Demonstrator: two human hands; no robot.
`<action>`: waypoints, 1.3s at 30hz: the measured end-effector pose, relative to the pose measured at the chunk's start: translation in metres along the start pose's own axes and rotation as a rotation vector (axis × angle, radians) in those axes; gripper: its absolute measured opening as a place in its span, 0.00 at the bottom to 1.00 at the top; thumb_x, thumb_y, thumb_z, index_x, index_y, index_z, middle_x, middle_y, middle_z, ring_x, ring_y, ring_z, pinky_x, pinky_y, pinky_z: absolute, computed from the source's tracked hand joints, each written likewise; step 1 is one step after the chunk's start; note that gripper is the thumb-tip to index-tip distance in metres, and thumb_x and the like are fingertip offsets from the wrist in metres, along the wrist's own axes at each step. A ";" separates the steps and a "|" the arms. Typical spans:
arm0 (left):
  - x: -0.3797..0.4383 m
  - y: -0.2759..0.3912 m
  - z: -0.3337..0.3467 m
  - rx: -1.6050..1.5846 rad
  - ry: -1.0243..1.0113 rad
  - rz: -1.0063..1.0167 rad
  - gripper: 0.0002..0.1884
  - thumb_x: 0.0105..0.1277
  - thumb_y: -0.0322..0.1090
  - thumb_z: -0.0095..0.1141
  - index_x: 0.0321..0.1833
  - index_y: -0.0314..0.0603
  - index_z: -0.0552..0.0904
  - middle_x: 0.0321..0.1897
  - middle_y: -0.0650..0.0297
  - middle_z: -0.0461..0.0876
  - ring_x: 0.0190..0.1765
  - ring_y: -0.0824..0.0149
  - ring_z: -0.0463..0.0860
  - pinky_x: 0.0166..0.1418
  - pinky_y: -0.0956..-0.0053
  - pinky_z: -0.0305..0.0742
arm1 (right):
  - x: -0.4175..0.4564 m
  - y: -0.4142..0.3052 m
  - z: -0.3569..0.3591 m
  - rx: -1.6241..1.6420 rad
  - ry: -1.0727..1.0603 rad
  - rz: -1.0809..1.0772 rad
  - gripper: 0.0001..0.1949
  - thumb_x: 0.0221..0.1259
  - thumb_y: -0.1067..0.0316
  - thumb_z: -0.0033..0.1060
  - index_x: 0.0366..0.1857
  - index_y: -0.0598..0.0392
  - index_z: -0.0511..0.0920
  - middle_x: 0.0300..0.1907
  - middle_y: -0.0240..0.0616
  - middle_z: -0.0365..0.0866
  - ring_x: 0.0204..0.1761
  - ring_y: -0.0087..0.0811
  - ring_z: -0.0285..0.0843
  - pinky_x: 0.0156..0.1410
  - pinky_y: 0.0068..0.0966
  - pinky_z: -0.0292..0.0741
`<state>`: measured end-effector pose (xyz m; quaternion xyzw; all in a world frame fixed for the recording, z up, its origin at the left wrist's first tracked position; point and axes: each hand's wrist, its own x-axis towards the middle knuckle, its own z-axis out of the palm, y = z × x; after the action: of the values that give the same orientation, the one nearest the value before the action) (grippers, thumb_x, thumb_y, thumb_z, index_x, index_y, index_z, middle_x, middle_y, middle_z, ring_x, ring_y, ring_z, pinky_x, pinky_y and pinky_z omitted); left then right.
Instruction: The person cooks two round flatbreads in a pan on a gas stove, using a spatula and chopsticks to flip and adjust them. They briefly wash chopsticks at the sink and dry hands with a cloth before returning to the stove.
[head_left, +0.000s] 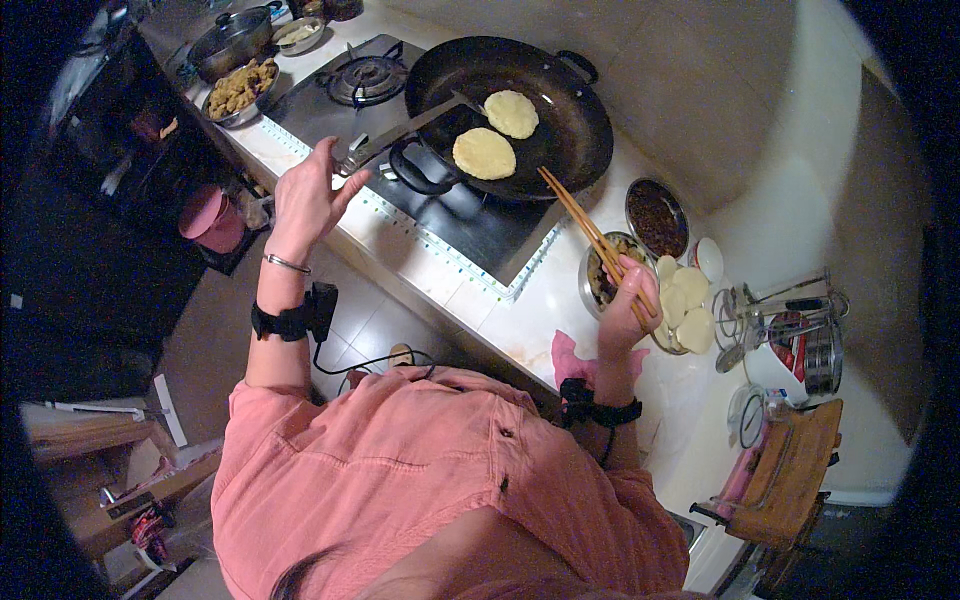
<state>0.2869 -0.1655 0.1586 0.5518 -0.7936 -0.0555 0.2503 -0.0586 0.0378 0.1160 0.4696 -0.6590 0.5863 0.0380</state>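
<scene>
My left hand (315, 193) is at the handle end of a metal spatula (397, 135), its thumb and forefinger spread. The spatula lies across the rim of a large dark wok (577, 135), its blade against a round pale flatbread (511, 114). A second flatbread (484, 154), lightly browned at its edge, lies nearer me in the wok. My right hand (631, 300) holds wooden chopsticks (581, 217), their tips pointing to the wok's near right rim. Beneath that hand are a metal bowl of dark filling (600, 281) and a plate of uncooked dough rounds (686, 296).
Right of the wok stands a bowl of dark brown food (657, 217). A pink cloth (574, 360) lies by the counter edge. Utensils (780, 304) and a wooden board (795, 472) stand farther right. Left are a gas burner (367, 80) and a bowl of fried food (241, 90).
</scene>
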 end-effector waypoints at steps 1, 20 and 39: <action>-0.006 -0.004 0.001 -0.146 0.060 -0.011 0.25 0.64 0.48 0.63 0.58 0.39 0.76 0.35 0.54 0.85 0.37 0.55 0.86 0.41 0.64 0.79 | 0.000 -0.001 0.000 -0.005 0.000 -0.001 0.16 0.75 0.66 0.44 0.42 0.71 0.78 0.39 0.46 0.82 0.39 0.32 0.83 0.45 0.23 0.79; 0.027 -0.063 0.176 -0.265 0.220 0.024 0.07 0.57 0.30 0.60 0.38 0.37 0.81 0.41 0.50 0.81 0.48 0.48 0.79 0.53 0.57 0.76 | -0.005 -0.018 -0.002 -0.013 0.042 0.053 0.21 0.77 0.54 0.44 0.46 0.67 0.78 0.39 0.47 0.83 0.38 0.33 0.84 0.45 0.26 0.80; 0.057 -0.067 0.242 -0.467 0.482 -0.012 0.04 0.48 0.21 0.55 0.27 0.32 0.81 0.30 0.43 0.81 0.41 0.43 0.82 0.46 0.55 0.77 | -0.003 -0.027 0.010 -0.202 0.078 -0.104 0.24 0.75 0.51 0.45 0.49 0.68 0.76 0.41 0.50 0.83 0.39 0.41 0.86 0.42 0.28 0.80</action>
<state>0.2176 -0.2883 -0.0572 0.4816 -0.6740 -0.1051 0.5502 -0.0341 0.0355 0.1310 0.4736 -0.6876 0.5320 0.1412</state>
